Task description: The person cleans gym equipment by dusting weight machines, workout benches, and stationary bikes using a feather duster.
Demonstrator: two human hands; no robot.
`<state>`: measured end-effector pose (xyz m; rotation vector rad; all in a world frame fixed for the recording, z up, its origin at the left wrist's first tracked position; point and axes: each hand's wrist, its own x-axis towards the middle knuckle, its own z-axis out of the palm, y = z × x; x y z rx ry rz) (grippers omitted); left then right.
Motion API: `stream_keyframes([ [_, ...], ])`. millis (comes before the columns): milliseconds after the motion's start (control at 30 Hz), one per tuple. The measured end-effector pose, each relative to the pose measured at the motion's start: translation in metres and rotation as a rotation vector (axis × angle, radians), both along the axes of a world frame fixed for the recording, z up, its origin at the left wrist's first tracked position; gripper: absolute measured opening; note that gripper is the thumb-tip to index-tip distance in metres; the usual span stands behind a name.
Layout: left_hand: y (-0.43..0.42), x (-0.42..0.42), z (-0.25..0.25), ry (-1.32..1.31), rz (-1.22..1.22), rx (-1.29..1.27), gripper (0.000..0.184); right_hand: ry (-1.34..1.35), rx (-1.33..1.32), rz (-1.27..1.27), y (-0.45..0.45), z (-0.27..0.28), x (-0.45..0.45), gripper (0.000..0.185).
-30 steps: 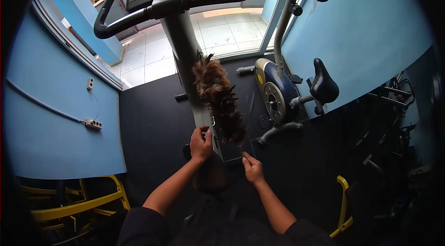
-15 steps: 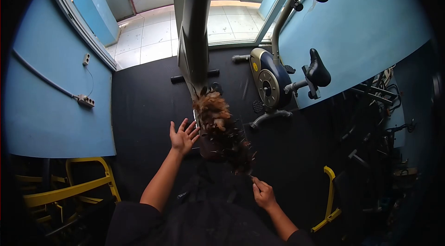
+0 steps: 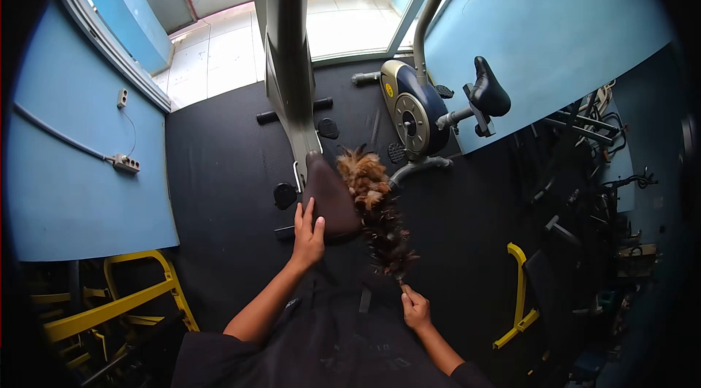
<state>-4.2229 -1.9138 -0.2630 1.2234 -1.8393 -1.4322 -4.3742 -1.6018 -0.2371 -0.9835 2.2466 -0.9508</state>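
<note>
A feather duster [image 3: 379, 216] with tan and dark brown feathers points up and away from me, and my right hand [image 3: 416, 308] is wrapped round its handle. Its feathers lie along the right side of a brown bike saddle [image 3: 330, 203]; whether they touch it I cannot tell. At the saddle's left edge is my left hand [image 3: 308, 238], its fingers stretched out and holding nothing. The saddle belongs to the large grey exercise bike [image 3: 290, 59] in front of me, which has a pedal [image 3: 285, 196] on its left side.
A second exercise bike [image 3: 418, 110] with a black seat stands at the right by the blue wall [image 3: 555, 30]. Yellow metal frames [image 3: 117, 307] are at lower left, another yellow frame [image 3: 518, 297] at lower right. A power strip [image 3: 125, 163] hangs on the left wall.
The duster has moved from over the saddle to its right side, uncovering the saddle. My left hand has come to the saddle's left edge. The view has shifted slightly.
</note>
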Motion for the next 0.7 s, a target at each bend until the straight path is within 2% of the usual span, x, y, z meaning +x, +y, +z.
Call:
stream_keyframes([
  [67,0.022,-0.011,0.009,-0.092,0.015,-0.112,0.052,-0.038,-0.046,0.038,-0.023,0.019,-0.011,0.028],
  [133,0.037,-0.019,0.021,-0.107,0.005,-0.189,0.051,-0.095,0.061,0.081,-0.038,0.03,-0.027,0.028],
  [200,0.047,-0.026,0.05,-0.296,-0.124,-0.357,0.05,-0.06,0.081,-0.063,-0.041,0.011,-0.044,0.028],
  [233,0.051,-0.033,0.057,-0.288,-0.143,-0.373,0.05,-0.032,0.114,-0.182,-0.042,0.005,-0.056,0.027],
  [267,0.054,-0.04,0.061,-0.142,-0.183,-0.326,0.049,-0.05,0.164,-0.269,-0.04,0.0,-0.067,0.027],
  [300,0.056,-0.051,0.062,0.002,-0.225,-0.277,0.049,-0.049,0.145,-0.286,-0.037,-0.006,-0.079,0.027],
  [333,0.058,-0.067,0.061,0.043,-0.249,-0.346,0.048,-0.016,0.039,-0.291,-0.031,-0.016,-0.09,0.027],
  [367,0.061,-0.086,0.06,0.048,-0.256,-0.361,0.048,0.017,-0.062,-0.291,-0.023,-0.024,-0.104,0.027],
  [433,0.07,-0.125,0.059,0.036,-0.254,-0.195,0.046,-0.055,-0.026,-0.284,-0.009,-0.031,-0.134,0.032],
  [500,0.075,-0.169,0.053,0.049,-0.261,-0.21,0.049,-0.103,-0.003,-0.187,-0.008,-0.021,-0.164,0.032],
  [567,0.083,-0.216,0.049,0.063,-0.27,-0.228,0.052,-0.082,-0.052,-0.194,0.007,-0.036,-0.195,0.033],
  [700,0.104,-0.294,0.042,0.134,-0.207,-0.269,0.069,-0.104,-0.018,-0.167,0.021,-0.027,-0.266,0.033],
])
